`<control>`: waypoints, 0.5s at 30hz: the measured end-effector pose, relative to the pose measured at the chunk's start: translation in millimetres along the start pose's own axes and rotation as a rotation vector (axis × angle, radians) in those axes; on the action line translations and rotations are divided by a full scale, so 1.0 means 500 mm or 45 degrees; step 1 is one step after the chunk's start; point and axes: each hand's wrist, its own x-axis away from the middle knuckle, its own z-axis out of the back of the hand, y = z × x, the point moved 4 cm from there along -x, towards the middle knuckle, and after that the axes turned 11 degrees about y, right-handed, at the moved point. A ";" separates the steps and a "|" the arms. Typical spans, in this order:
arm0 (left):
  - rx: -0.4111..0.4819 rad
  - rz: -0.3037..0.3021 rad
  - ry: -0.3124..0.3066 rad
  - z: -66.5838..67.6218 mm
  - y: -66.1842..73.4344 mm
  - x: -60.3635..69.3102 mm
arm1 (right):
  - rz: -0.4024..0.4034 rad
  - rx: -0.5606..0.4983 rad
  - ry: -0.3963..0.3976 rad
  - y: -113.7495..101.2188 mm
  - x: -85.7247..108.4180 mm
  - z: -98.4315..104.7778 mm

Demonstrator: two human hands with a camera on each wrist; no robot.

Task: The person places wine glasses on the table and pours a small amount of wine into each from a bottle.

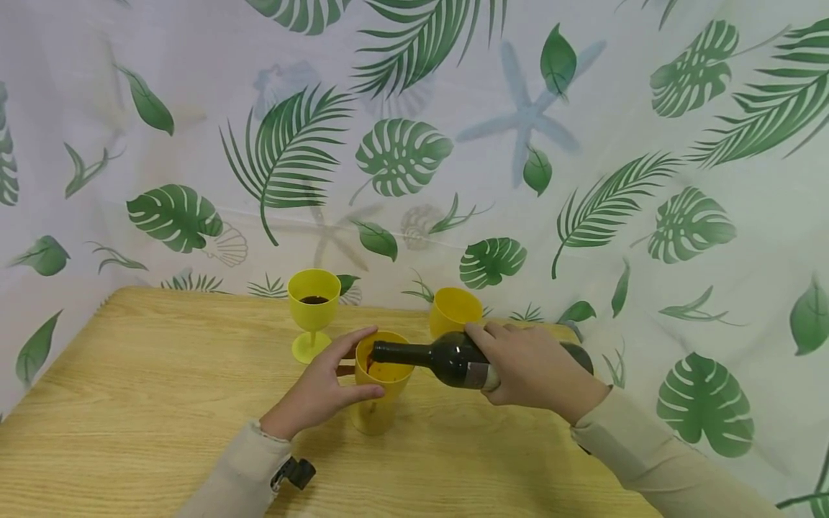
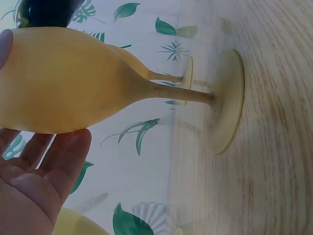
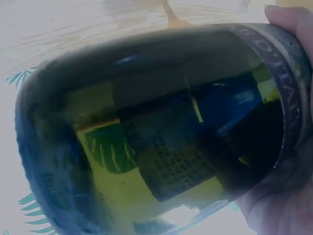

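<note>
My left hand (image 1: 314, 388) holds an orange-yellow goblet (image 1: 393, 391) by its bowl, thumb on the near side and fingers on the far side. In the left wrist view the goblet's (image 2: 73, 81) foot stands on the table. My right hand (image 1: 540, 370) grips a dark wine bottle (image 1: 450, 356) round its body, tipped nearly level, with its mouth inside the goblet's rim. The right wrist view shows the dark green glass of the bottle (image 3: 171, 122) close up, with some of the right hand (image 3: 274, 205) round it. Whether liquid is flowing cannot be made out.
A lemon-yellow goblet (image 1: 314, 314) with dark liquid in it stands behind my left hand. Another orange-yellow goblet (image 1: 453, 308) stands behind the bottle, partly hidden. The wooden table (image 1: 162, 403) meets a leaf-patterned curtain (image 1: 401, 237) at its back edge.
</note>
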 end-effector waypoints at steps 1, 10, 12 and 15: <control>0.001 -0.002 -0.001 0.000 0.000 0.000 | -0.004 -0.004 -0.002 0.000 0.000 0.000; 0.005 -0.019 -0.002 0.000 0.000 0.001 | 0.000 0.017 0.009 0.002 0.004 0.000; 0.007 -0.010 -0.001 0.000 0.000 0.000 | 0.006 0.020 0.017 0.002 0.004 0.002; 0.007 -0.001 -0.003 0.000 0.000 0.000 | 0.011 0.023 0.018 0.001 0.003 0.003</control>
